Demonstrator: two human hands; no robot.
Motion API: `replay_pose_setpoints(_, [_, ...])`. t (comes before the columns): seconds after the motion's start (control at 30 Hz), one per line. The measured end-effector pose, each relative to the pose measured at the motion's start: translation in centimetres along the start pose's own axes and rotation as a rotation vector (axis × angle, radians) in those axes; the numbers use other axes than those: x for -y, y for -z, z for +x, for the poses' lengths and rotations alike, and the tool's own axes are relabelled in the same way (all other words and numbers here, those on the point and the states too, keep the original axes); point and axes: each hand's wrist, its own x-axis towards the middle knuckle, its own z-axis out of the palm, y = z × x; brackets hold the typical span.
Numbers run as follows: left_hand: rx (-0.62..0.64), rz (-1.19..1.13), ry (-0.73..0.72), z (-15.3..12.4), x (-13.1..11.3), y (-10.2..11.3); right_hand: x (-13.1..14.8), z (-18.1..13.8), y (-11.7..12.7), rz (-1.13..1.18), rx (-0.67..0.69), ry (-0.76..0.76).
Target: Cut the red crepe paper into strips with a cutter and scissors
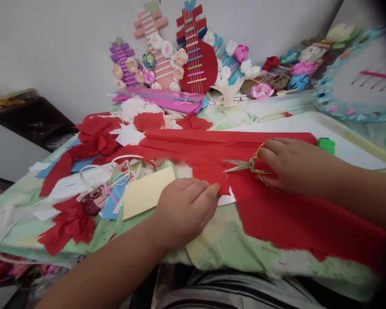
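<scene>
Cutting: right hand (287, 165) grips scissors (244, 165), blades parted at red paper (292, 214). Left hand (185, 210) pins it flat, gripping nothing — a clean cut likely needs it taut.

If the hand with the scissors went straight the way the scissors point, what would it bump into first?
The right hand points its scissors leftward over the red paper, which the blades already meet. Past that, it would probably meet the left hand, though depth is hard to judge.
</scene>
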Motion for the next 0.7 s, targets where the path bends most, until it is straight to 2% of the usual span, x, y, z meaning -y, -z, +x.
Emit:
replay_pose_setpoints(0.13, [-0.046, 0.008, 0.007, 0.1, 0.3, 0.0, 0.4, 0.4, -0.8, -0.050, -0.067, 0.033])
replay_pose_setpoints(0.27, [-0.042, 0.015, 0.039, 0.2, 0.3, 0.2, 0.4, -0.3, -0.4, -0.066, -0.103, 0.069])
replay_pose_setpoints(0.5, [-0.070, 0.038, 0.140, 0.7, 0.5, 0.8, 0.2, -1.3, 0.6, -0.016, -0.050, 0.042])
replay_pose_setpoints(0.7, [-0.071, 0.025, 0.100, 0.9, 0.3, 0.7, 1.0, 0.0, 0.1, -0.008, -0.016, 0.016])
